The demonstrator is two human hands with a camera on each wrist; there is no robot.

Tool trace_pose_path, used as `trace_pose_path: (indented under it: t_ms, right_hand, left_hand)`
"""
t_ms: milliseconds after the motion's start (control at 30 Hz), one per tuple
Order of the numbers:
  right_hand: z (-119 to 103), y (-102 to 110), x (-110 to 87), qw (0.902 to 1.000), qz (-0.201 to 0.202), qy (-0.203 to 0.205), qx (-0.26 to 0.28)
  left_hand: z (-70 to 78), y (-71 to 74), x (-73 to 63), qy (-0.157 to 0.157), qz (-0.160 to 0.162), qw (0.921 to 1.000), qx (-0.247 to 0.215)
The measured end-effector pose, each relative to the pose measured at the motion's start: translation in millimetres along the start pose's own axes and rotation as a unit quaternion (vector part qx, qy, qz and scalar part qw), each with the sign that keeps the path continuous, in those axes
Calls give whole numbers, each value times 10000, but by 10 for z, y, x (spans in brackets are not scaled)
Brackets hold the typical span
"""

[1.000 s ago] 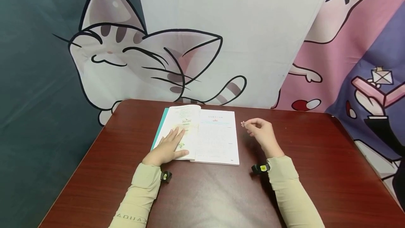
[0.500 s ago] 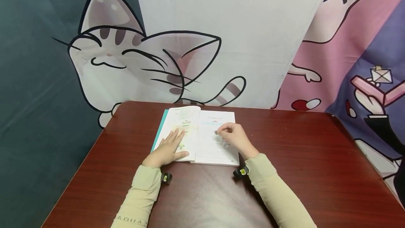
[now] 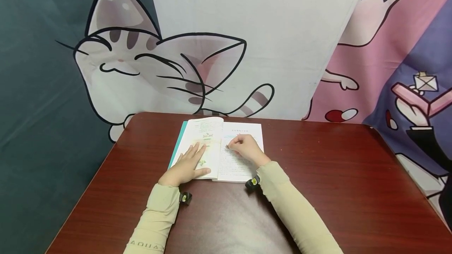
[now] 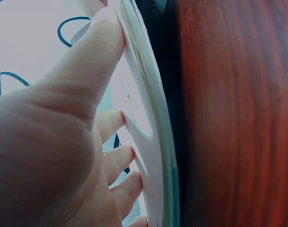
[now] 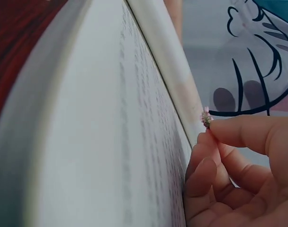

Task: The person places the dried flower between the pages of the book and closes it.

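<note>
An open book [image 3: 241,171] with a teal cover edge lies on the table. Spread across its left page, my left hand [image 3: 185,167] presses the paper down with fingers extended; the left wrist view shows the thumb [image 4: 94,52] along the page stack. Over the right page, near the spine, my right hand [image 3: 248,149] pinches a tiny pink flower [image 5: 206,117] between thumb and forefinger. The flower's pink head stands out past the fingertips, and its lower part is hidden by them. In the right wrist view the curled lower fingers are right at the printed page.
The dark red-brown table [image 3: 335,175] extends around the book on every side. Behind it hangs a curtain [image 3: 289,30] with cartoon cats. A black wrist camera [image 3: 185,198] sits at the left cuff, another camera [image 3: 252,183] at the right.
My right hand has moved left with the flower, from beside the book's right edge to over the right page near the spine. My left hand stays in place.
</note>
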State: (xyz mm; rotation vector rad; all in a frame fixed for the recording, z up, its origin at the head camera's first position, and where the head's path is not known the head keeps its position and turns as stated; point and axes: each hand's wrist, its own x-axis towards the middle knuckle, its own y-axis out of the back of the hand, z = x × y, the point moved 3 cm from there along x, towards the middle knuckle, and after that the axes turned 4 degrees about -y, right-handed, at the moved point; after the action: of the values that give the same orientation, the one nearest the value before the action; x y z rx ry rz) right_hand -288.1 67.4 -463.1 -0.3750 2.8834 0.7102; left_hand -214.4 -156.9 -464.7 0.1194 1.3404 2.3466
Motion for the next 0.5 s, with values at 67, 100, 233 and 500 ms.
trace_pose_path:
  t_ms: [67,100,233,500]
  right_hand:
    - [-15,-30,17,9999,-22,-38,-119]
    - [-22,-42,24,9998,-19,-59,-176]
    - [-49,-79,35,9993,47,-144,-340]
    - [-62,-118,52,9970,268,-89,-718]
  left_hand:
    - [0,-1,-1,-4,4,10000,10]
    - [1,-1,-1,-9,8,10000,13]
    - [2,-1,2,-12,3,10000,30]
    - [-9,-1,12,-11,18,10000,79]
